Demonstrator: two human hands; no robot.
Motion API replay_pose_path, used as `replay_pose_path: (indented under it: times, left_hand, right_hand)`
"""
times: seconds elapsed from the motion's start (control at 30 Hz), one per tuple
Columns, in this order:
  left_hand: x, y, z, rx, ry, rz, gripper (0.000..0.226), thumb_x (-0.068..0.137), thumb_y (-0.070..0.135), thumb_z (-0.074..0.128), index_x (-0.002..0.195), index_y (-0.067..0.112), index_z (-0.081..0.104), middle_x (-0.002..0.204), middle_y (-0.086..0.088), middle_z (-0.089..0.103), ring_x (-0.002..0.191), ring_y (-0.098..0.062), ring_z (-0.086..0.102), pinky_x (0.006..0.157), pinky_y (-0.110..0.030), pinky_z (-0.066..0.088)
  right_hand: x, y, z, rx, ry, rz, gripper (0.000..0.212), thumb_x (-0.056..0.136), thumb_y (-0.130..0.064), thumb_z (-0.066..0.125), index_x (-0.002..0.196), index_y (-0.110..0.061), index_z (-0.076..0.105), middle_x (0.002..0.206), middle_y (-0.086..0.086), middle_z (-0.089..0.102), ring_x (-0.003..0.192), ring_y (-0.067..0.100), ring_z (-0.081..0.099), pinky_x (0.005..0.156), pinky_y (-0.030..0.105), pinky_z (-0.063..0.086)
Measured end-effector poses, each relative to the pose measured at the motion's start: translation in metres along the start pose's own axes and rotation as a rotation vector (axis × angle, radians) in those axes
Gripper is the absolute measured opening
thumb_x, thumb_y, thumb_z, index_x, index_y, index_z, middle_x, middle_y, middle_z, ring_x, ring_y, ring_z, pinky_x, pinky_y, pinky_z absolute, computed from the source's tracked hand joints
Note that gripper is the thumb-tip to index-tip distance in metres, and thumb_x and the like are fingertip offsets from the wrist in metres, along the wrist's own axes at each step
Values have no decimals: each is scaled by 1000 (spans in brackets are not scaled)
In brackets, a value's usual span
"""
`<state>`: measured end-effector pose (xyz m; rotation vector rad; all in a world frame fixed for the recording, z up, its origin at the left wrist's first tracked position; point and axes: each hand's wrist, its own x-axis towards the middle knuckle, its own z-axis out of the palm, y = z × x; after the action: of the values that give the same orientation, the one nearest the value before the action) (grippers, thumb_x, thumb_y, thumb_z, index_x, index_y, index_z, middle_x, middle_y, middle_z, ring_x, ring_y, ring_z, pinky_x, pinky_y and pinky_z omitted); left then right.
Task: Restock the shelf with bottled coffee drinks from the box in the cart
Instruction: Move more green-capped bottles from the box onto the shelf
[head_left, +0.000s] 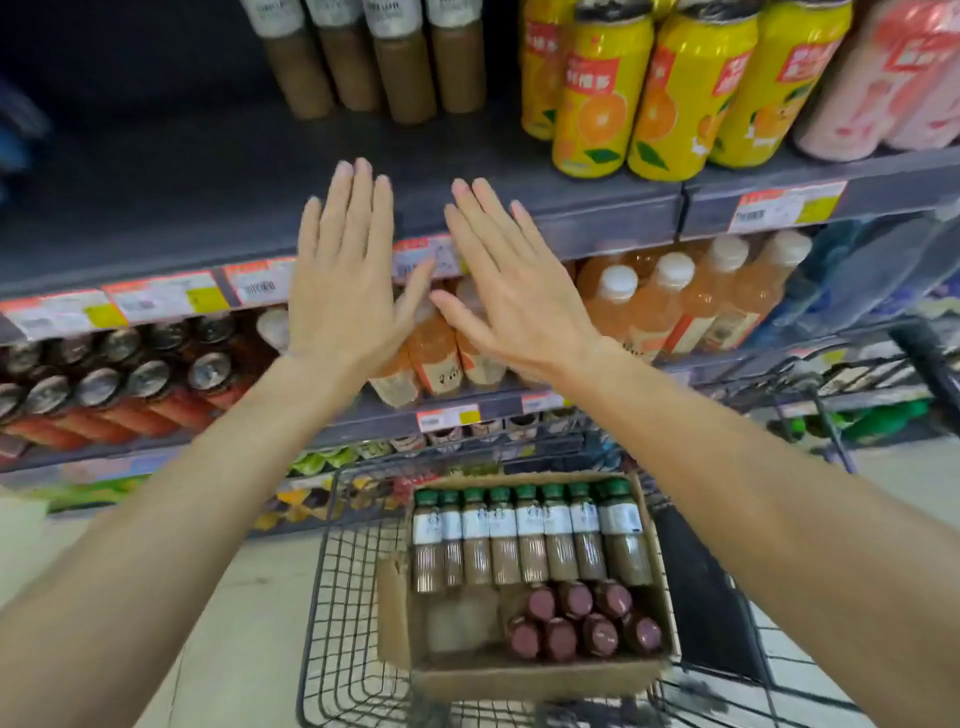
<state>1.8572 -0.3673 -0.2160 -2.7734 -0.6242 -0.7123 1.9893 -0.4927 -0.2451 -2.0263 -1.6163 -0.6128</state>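
Down in the cart (332, 597), the box (519, 675) holds a full row of green-capped coffee bottles (530, 535) lying flat, with maroon-capped ones (576, 621) upright beside them. Both the left hand (343, 291) and right hand (511, 296) hover flat, grip apart, holding nothing. Beyond, the shelf (182, 176) carries only four coffee bottles (379, 67); most restocking seems left.

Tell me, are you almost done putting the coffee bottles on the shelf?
Barely started. Four brown coffee bottles with white labels stand on the dark upper shelf. Nothing is in hand: the left hand and right hand are both open and empty. A row of green-capped coffee bottles still lies in the cardboard box in the wire cart.
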Motion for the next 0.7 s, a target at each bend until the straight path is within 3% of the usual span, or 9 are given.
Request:
replay_pose_path:
  times: [0.23, 0.4, 0.5, 0.63, 0.7]
  left_hand:
    - [-85, 76, 60, -90, -112, -31, 68, 100, 43, 36, 150, -1, 23, 158, -19, 17, 148, -29, 13, 119, -47, 15]
    - [-132, 120, 119, -136, -410, -28, 70, 100, 47, 30, 151, 1, 17, 160, -16, 8, 149, -25, 6, 121, -42, 13]
    - [-165, 149, 155, -142, -556, -12, 69, 99, 48, 27, 150, 2, 24, 159, -16, 14, 148, -26, 14, 119, -42, 19]
    - [-202, 183, 189, -194, -749, 2, 70, 99, 50, 24, 152, 4, 18, 161, -13, 8, 149, -25, 8, 119, -39, 8]
    - [-217, 195, 199, -212, -794, -40, 72, 98, 51, 23, 151, 3, 19, 160, -14, 11, 148, -25, 11, 120, -39, 11]
  right_hand:
    - [-133, 3, 42, 154, -228, 132, 64, 101, -40, 40, 149, 3, 31, 159, 19, 23, 149, 28, 18, 122, 43, 17]
    - [-228, 0, 79, 193, -518, 410, 69, 100, -47, 30, 150, 1, 29, 160, 16, 20, 150, 24, 14, 121, 41, 19]
    - [-284, 1, 91, 221, -754, 597, 70, 103, -50, 25, 153, -2, 21, 163, 13, 12, 151, 22, 6, 123, 37, 13]
    - [-346, 7, 94, 240, -870, 818, 72, 100, -55, 23, 154, -9, 18, 163, 7, 13, 151, 18, 9, 120, 34, 19]
    - [-365, 12, 93, 222, -930, 895, 69, 101, -53, 27, 154, -11, 17, 163, 5, 14, 150, 18, 13, 116, 34, 25]
